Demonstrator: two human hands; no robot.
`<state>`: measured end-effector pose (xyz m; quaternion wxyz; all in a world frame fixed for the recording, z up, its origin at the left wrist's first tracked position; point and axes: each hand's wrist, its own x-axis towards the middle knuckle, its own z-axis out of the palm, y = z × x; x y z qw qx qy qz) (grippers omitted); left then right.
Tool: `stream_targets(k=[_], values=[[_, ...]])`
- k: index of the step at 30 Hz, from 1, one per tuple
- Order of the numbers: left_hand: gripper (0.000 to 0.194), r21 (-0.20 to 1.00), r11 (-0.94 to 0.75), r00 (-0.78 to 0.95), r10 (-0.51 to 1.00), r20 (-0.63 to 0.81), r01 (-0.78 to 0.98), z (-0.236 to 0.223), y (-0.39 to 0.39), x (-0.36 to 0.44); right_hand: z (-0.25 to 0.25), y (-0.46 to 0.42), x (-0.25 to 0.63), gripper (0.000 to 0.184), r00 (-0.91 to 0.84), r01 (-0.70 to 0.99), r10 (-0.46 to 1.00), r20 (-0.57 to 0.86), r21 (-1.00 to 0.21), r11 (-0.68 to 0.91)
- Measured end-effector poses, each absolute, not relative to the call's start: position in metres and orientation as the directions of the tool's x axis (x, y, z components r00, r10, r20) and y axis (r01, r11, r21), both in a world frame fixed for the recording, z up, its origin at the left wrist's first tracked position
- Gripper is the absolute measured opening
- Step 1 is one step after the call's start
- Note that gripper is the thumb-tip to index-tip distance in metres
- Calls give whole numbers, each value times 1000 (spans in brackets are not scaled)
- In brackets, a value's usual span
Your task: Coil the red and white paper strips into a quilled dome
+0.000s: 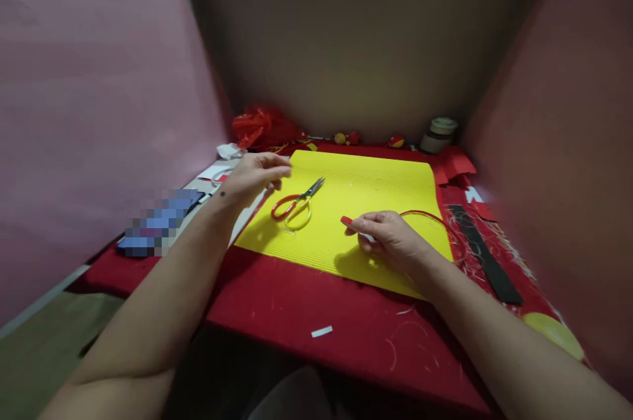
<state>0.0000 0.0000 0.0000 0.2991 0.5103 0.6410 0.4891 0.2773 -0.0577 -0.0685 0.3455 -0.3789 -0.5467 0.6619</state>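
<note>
My right hand rests on a yellow corrugated mat, its fingers pinched on the end of a thin red strip that curves away behind the hand to the right. My left hand hovers over the mat's left edge with fingers held together and pointing right; I see nothing in it. Red-handled scissors lie closed on the mat between both hands, nearer the left one.
The mat lies on a red cloth littered with thread and paper scraps. A red bag, small balls and tape rolls line the back wall. A black strip lies at right, a blurred object at left.
</note>
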Motion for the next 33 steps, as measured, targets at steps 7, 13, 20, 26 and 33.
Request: stream_targets(k=[7, 13, 20, 26, 33], values=[[32, 954, -166, 543, 840, 5, 249, -4, -56, 89, -64, -57, 276, 31, -511, -261, 857, -62, -939, -223], [3, 933, -278, 467, 872, 146, 228, -25, -57, 102, -63, -57, 276, 35, -546, -285, 837, -30, -933, -219], [8, 891, -391, 431, 862, 268, 229, -27, -59, 101, -60, -57, 276, 33, -537, -240, 843, -33, -952, -191], [16, 813, -489, 455, 830, 323, 315, -29, -58, 97, -59, -57, 280, 39, -500, -111, 861, -97, -978, -175], [13, 610, -703, 574, 686, 447, 365, -35, -50, 90, -59, -57, 278, 32, -490, -149, 863, -121, -964, -219]])
